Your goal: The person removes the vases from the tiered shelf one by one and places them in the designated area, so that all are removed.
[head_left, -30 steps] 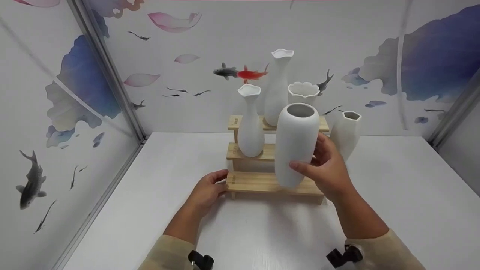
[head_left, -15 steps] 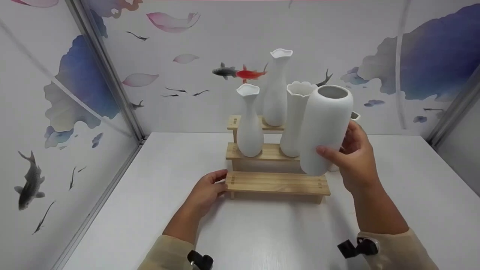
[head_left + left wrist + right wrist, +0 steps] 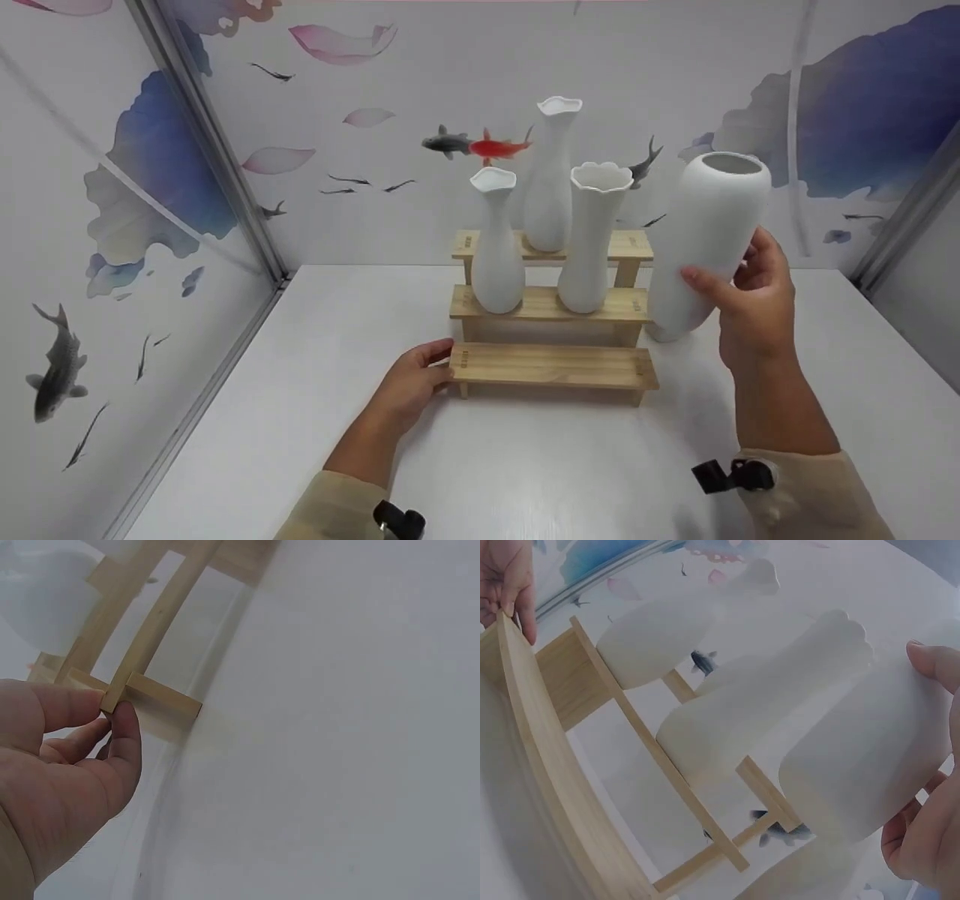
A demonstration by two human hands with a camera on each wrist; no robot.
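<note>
My right hand (image 3: 761, 307) grips a white round-mouthed vase (image 3: 712, 217) by its side, thumb in front. The vase is lifted and slightly tilted, right of a three-step wooden stand (image 3: 555, 366). In the left wrist view my left hand (image 3: 75, 757) pinches the left end of the stand's lowest step between thumb and fingers. On the middle step stand a narrow-necked vase (image 3: 499, 255) and a scalloped-rim vase (image 3: 592, 247). A taller wavy-rimmed vase (image 3: 551, 180) is on the top step. The lowest step bears nothing.
Behind the held vase another white vase (image 3: 666, 331) stands on the white table (image 3: 337, 322), mostly hidden. A back wall (image 3: 420, 75) painted with fish and petals, and a left side panel (image 3: 60, 247), enclose the table.
My right hand has carried the round-mouthed vase from in front of the stand to the right and upward, uncovering the scalloped-rim vase. My left hand keeps its hold on the step.
</note>
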